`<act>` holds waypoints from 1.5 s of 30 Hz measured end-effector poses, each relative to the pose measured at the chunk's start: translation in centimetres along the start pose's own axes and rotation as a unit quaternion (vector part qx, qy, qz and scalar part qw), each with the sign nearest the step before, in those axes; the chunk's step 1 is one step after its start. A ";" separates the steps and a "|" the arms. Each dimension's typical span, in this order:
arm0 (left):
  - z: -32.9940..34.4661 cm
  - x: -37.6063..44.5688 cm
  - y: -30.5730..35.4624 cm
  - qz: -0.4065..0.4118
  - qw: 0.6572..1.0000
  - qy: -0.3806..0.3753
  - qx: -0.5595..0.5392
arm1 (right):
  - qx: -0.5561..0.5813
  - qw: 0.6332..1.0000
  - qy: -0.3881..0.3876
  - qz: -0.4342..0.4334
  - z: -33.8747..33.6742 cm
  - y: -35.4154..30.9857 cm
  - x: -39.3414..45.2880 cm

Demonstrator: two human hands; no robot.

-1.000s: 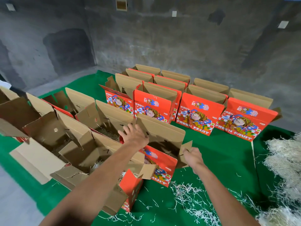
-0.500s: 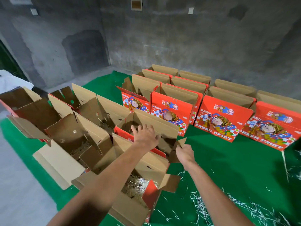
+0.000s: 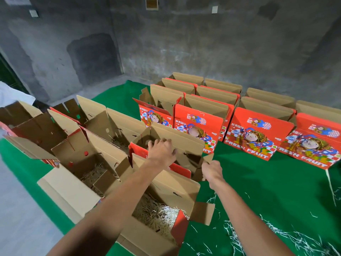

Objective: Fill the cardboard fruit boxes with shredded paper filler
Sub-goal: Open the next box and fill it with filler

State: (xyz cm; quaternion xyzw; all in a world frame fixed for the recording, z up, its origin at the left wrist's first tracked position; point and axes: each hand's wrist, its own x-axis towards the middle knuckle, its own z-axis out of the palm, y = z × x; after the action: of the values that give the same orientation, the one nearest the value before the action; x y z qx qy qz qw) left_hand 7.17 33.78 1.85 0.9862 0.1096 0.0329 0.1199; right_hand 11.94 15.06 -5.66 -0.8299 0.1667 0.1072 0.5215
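Observation:
An open cardboard fruit box (image 3: 177, 137) with a tall brown back flap stands in the middle of the green cloth. My left hand (image 3: 160, 150) hovers over its opening with fingers spread, holding nothing. My right hand (image 3: 212, 171) grips the box's small right side flap (image 3: 207, 158). What lies inside this box is hidden in shadow. Right in front of it, the nearest open box (image 3: 184, 189) holds shredded paper filler (image 3: 156, 213). Another open box (image 3: 73, 191) to the left also has filler (image 3: 92, 174) in its bottom.
Several red printed fruit boxes (image 3: 256, 133) stand in rows at the back right. More open boxes (image 3: 36, 130) crowd the left. Loose paper strands (image 3: 304, 242) litter the green cloth (image 3: 267, 191) at lower right. A grey wall rises behind; bare floor (image 3: 18, 209) lies left.
Both hands have brought the open box left and in behind the nearest filled box. The view has swung left, so the big filler pile on the right is out of sight.

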 end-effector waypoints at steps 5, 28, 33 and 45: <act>-0.1 0.1 -1.4 -0.002 0.999 -0.022 -0.038 | 0.010 0.999 0.033 0.000 -0.5 0.3 0.2; -0.3 -3.5 1.3 -0.015 0.994 0.072 -0.075 | -0.039 0.996 -0.084 -0.009 -4.0 -0.5 -2.2; -0.5 -6.0 3.2 -0.014 0.995 0.065 -0.080 | -0.050 0.993 -0.102 -0.002 -5.2 -0.4 -2.7; 0.2 -9.2 4.9 0.046 0.993 0.005 -0.105 | -0.075 0.988 -0.130 -0.028 -9.3 1.7 -2.2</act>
State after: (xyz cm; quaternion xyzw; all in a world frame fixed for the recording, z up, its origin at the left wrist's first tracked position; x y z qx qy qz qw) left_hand -0.75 27.01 2.51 0.9718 0.0611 0.0551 0.2209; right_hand 9.31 6.39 -2.23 -0.8501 0.0658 0.2121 0.4775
